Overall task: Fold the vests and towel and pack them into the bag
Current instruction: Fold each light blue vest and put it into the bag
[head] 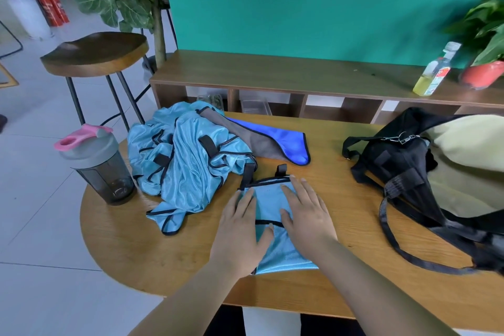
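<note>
Wooden table [341, 194]; left hand [240, 237], right hand [305, 215] flat on folded vest [268, 199]

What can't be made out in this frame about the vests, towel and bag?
All in the head view:
1. Crumpled vest pile: overlapping folds hide how many vests it holds.
2. Folded vest: the left hand and right hand, flat on it, cover much of it.
3. Towel: its left end is hidden under the pile.
4. Bag: blurred and cut off by the right edge, so its opening cannot be seen.
</note>
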Tool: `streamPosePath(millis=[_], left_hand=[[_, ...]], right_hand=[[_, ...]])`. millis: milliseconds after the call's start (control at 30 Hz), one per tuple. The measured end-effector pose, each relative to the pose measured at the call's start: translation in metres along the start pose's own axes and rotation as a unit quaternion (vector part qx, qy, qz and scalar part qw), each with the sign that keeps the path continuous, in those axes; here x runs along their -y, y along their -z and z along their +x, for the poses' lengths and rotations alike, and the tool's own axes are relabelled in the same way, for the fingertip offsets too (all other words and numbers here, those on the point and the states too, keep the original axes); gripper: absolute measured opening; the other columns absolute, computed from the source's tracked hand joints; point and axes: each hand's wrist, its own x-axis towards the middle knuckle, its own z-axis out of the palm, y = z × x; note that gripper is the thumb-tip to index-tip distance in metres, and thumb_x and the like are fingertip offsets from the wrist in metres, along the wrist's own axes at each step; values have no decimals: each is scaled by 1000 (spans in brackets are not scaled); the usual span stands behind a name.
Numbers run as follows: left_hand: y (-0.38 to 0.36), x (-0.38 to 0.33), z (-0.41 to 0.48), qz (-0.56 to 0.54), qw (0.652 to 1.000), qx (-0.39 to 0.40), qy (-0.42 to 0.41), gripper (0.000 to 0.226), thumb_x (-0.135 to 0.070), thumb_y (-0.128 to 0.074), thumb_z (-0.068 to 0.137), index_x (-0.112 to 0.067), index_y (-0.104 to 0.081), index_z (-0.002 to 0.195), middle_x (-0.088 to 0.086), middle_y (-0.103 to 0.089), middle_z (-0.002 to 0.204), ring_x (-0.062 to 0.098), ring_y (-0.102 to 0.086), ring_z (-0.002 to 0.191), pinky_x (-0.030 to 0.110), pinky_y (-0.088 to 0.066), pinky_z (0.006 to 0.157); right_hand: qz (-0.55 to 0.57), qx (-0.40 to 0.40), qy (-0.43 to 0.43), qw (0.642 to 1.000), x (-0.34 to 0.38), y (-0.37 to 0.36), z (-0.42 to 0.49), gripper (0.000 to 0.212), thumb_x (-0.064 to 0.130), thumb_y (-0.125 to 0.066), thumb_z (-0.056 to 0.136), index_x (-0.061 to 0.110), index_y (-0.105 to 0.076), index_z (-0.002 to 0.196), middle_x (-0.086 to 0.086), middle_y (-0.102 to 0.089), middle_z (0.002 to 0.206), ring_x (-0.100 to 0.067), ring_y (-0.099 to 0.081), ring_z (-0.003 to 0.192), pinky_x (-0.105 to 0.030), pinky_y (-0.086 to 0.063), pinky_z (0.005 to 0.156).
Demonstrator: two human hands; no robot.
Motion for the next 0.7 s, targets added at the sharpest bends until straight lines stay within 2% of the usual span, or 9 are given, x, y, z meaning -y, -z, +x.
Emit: streamPosePath(millis=[133,233,300,367,467,500,567,633,700], left_hand=[[1,5,2,-85,995,-38,30,73,-60,-34,103,-20,-31,165,-17,-21,171,8,-14,156,33,-19,130],[3,6,0,-98,995,-17,5,66,-52,-41,107,-21,-31,165,-17,-20,172,4,-14,157,31,-18,130],[3,6,-2,-81,996,11,-25,68,-55,-39,108,-22,-27,166,-19,-13,173,4,-10,159,28,-15,130],[3,5,-4,-61,996,33,-62,70,-58,-37,108,-22,-26,166,-19,-10,173,6,-9,159,31,-15,131],[2,1,-5,-15,991,54,-123,68,-56,-32,110,-19,-26,166,-15,-10,174,4,2,160,36,-8,132],[2,-4,-4,-9,991,47,-128,65,-54,-31,111,-18,-28,166,-13,-14,174,4,4,160,36,-4,132],[4,-20,-1,-18,993,-8,-115,56,-44,-33,112,-18,-39,161,-10,-30,169,9,-4,161,35,-5,132],[5,-46,1,-37,993,-50,-104,51,-32,-37,109,-16,-46,157,-4,-43,163,14,-18,159,35,-14,131],[0,-69,1,-21,994,-27,-102,54,-31,-34,110,-14,-37,161,2,-36,168,18,-18,160,35,-11,132]], right_hand=[[15,32,27,999,1,3,-8,63,54,-31,110,31,-17,166,10,12,175,-15,11,162,-38,-6,129],[-18,88,50,995,1,-3,-19,72,64,-4,104,33,-7,168,11,23,173,-16,17,160,-43,-7,132],[-21,99,30,994,-3,-5,-26,80,68,6,96,34,-1,168,12,25,172,-16,18,160,-45,-8,132],[-34,96,16,995,-10,0,-35,83,68,12,92,35,3,167,11,27,171,-16,20,160,-44,-5,132],[-57,102,-2,993,-20,8,-48,80,67,12,94,34,7,167,9,31,170,-18,23,159,-45,-2,132],[-68,106,-5,992,-22,10,-53,81,66,14,93,33,8,167,7,31,170,-20,23,159,-46,-2,132],[-73,104,-3,992,-21,16,-57,84,64,15,92,29,5,167,4,25,173,-22,22,160,-46,-2,132],[-38,84,12,996,-21,19,-53,68,55,0,106,28,-2,168,6,15,175,-17,17,161,-39,-1,130],[17,68,28,997,-26,22,-42,56,39,-21,114,28,-10,168,11,4,176,-7,9,160,-30,-3,128]])
